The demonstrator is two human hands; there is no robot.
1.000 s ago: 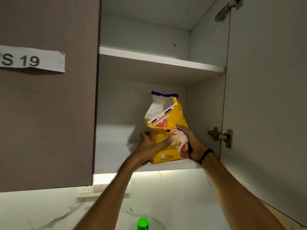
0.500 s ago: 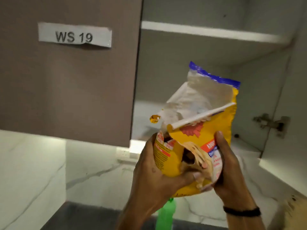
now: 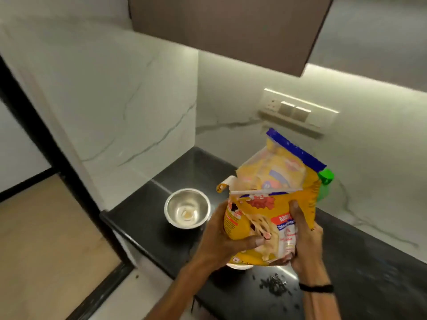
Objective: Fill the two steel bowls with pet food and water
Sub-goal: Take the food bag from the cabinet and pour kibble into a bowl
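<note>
I hold a yellow pet food bag (image 3: 275,204) with a blue top strip upright over the black counter (image 3: 360,262). My left hand (image 3: 221,241) grips its left side and my right hand (image 3: 305,239) grips its right side. The bag's top is torn open and folded back. One steel bowl (image 3: 187,208) stands empty on the counter to the left of the bag. Under the bag only a pale rim (image 3: 239,266) of a second bowl shows; the rest is hidden. A green bottle (image 3: 325,181) peeks out behind the bag.
The counter ends at a front edge (image 3: 147,245) on the left, with floor below. A marble wall with a switch plate (image 3: 298,110) runs behind. A brown cabinet (image 3: 226,28) hangs overhead. Dark crumbs (image 3: 273,284) lie near my right wrist.
Both hands have brought the bag down out of the open cabinet to just above the counter. My view has dropped from the shelf to the bowls.
</note>
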